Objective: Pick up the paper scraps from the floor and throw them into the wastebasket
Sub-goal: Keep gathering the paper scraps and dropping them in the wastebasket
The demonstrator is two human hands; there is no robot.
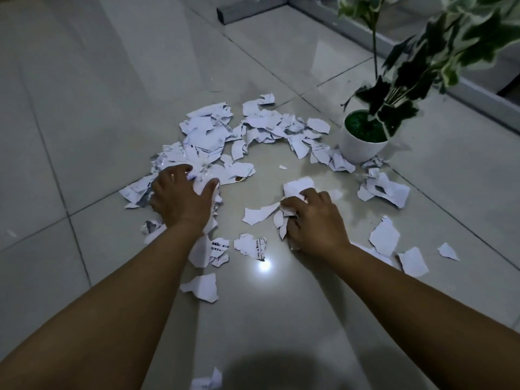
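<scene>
Torn white paper scraps lay scattered over a glossy tiled floor, forming a rough ring around a bare patch of tile. The thickest part of the ring ran from about nine o'clock round through twelve to two o'clock, where the pieces reached a white plant pot and touched its base. The pot held a plant with green and white leaves that rose toward the upper right corner. More loose pieces lay at three to five o'clock, and a few near six o'clock between the two forearms.

The left hand lay palm down on the pile at nine o'clock, its fingers spread and curled over a bunch of scraps, pressing on them rather than closed into a fist. The right hand was at about four o'clock of the bare patch, its fingers closed round a crumpled wad of scraps, with white edges sticking out above and below the knuckles. Some pieces showed printed black text, too small to read.

A bright spot of reflected light sat on the tile between the arms, and a dark round shadow lay at the bottom edge. A grey metal frame ran along the floor beyond the plant. No wastebasket showed anywhere in view.
</scene>
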